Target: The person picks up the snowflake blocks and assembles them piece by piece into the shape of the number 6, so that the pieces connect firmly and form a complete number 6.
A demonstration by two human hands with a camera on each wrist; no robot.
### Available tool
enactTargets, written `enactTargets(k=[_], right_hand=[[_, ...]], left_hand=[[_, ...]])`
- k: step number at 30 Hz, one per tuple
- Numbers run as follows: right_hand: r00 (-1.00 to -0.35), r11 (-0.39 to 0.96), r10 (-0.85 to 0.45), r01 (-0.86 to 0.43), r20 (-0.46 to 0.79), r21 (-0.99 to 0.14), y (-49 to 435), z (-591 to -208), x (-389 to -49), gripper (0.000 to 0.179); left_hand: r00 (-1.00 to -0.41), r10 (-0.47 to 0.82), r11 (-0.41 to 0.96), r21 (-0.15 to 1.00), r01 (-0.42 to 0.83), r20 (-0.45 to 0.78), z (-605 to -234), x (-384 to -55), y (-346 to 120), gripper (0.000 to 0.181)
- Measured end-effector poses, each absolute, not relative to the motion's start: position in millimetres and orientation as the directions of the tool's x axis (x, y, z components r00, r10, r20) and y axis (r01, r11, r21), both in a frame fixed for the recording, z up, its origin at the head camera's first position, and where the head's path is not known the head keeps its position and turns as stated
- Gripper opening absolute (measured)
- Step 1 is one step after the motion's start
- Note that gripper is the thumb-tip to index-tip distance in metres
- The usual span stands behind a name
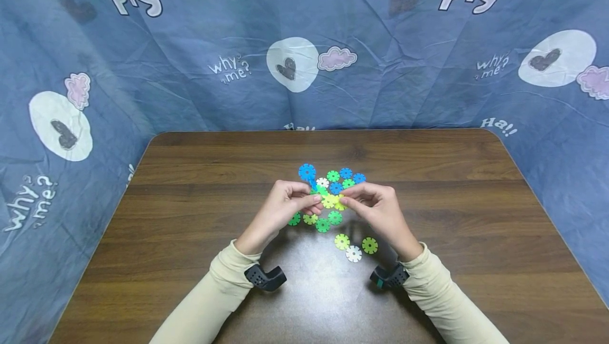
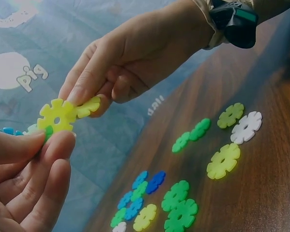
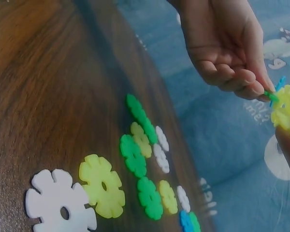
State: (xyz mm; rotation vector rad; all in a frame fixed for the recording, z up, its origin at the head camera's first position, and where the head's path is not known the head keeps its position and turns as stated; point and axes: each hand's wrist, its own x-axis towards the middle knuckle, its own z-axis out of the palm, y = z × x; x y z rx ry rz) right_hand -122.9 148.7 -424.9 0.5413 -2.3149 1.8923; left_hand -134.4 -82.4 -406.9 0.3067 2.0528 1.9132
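Observation:
Above the table, a chain of notched plastic snowflake discs is held between both hands. Its blue disc sticks up at the far end, and a yellow snowflake disc faces the left wrist camera. The left hand pinches a green snowflake disc of the chain between thumb and fingers. From the other side, the right hand pinches a second yellow disc, which meets the first at its edge. In the right wrist view the chain's yellow part shows at the right edge.
Loose snowflake discs lie on the wooden table beneath and around the hands. Green discs are below the chain, blue ones behind it. A white disc lies nearer, beside two yellow-green discs. A blue printed cloth hangs behind.

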Motion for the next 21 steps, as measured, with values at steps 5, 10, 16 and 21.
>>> enactTargets(k=[5, 10, 16, 21], right_hand=[[-0.930, 0.143, -0.210, -0.336, 0.303, -0.931, 149, -426, -125, 0.007], [-0.927, 0.150, -0.257, -0.319, 0.275, -0.936, 156, -424, -127, 0.012], [-0.941, 0.194, -0.295, -0.227, 0.164, -0.954, 166, -421, -130, 0.018], [-0.917, 0.196, -0.376, -0.216, 0.130, -0.956, 166, -423, -132, 0.014]], left_hand=[[-0.928, 0.362, 0.062, 0.996, -0.067, -0.085, -406, -134, -83, 0.021], [-0.932, 0.353, 0.045, 0.996, -0.073, -0.084, -404, -134, -83, 0.011], [-0.933, 0.350, 0.047, 0.996, -0.070, -0.082, -402, -134, -84, 0.012], [-0.936, 0.342, 0.059, 0.996, -0.062, -0.079, -403, -135, -86, 0.016]])
